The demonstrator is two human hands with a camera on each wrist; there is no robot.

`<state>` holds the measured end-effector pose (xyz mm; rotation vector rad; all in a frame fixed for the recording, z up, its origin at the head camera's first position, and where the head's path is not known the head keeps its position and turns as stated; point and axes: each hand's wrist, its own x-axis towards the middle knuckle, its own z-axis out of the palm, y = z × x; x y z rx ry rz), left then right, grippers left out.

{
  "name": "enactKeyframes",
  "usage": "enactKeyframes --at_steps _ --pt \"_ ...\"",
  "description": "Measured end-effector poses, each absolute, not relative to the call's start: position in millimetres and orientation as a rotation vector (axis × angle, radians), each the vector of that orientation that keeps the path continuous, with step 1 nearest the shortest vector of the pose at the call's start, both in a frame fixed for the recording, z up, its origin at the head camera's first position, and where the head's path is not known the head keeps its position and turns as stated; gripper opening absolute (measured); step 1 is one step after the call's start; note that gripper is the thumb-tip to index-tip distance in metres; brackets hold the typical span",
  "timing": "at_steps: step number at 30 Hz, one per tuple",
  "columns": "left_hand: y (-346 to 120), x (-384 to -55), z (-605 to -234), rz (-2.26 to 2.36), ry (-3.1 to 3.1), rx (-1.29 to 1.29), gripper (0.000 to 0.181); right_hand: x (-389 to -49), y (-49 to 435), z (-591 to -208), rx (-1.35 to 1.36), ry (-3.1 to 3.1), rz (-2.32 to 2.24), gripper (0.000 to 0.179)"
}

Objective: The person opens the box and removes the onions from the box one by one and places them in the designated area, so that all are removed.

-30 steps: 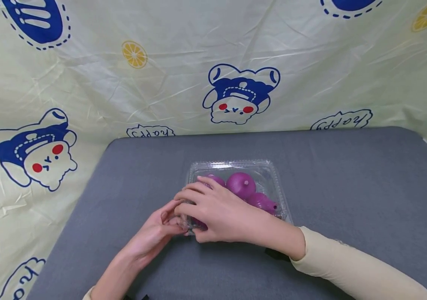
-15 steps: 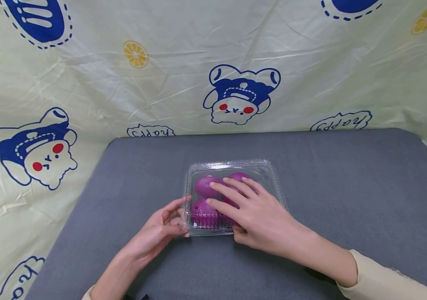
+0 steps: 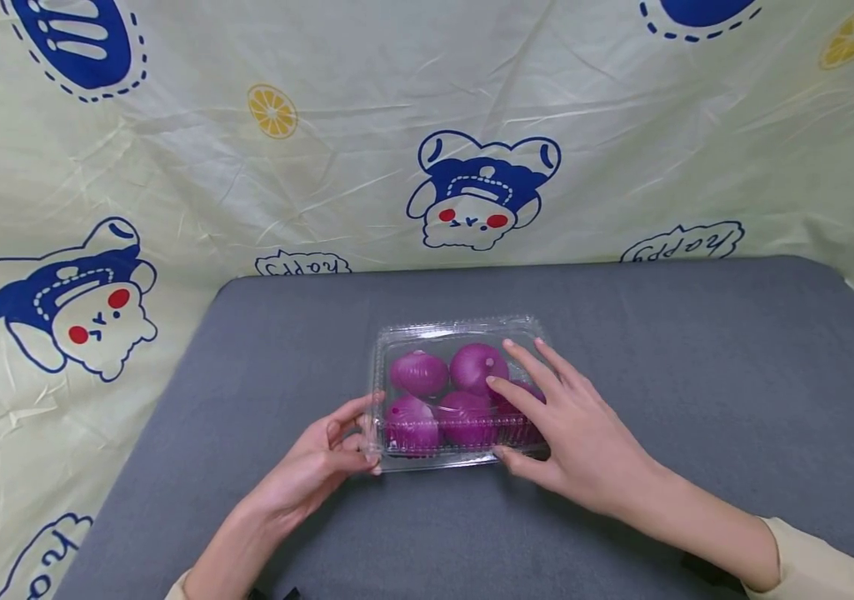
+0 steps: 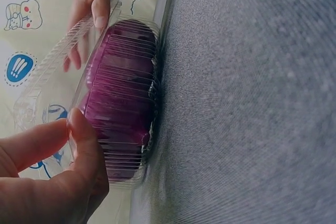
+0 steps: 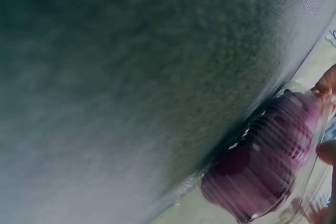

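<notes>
Right hand (image 3: 584,433): shifted right, fingers spread over onions (image 3: 466,415)
Left hand (image 3: 317,458): pinching clear box (image 3: 437,462) by its edge

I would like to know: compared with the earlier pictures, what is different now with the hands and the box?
The right hand has left the left edge of the box and moved right, to the box's right part. The left onions are now uncovered, while the front right one is partly hidden. The left hand still pinches the box's left side, and the box stays in place.
</notes>
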<state>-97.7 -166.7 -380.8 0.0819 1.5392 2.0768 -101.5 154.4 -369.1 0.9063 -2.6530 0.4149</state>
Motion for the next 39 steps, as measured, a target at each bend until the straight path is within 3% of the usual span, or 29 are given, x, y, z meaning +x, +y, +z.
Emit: enactKeyframes --at_steps 8,24,39 --pt "-166.6 -98.1 -381.7 2.077 1.531 0.114 0.080 -103.7 162.5 -375.5 0.918 -2.688 0.488 0.077" --pt "-163.7 -97.1 -378.6 2.064 1.532 -0.011 0.077 -102.0 170.5 -378.5 1.048 -2.574 0.387 0.061" --pt "-163.6 -96.0 -377.8 2.107 1.465 -0.046 0.076 -94.3 160.6 -367.7 1.104 -2.655 0.206 0.070"
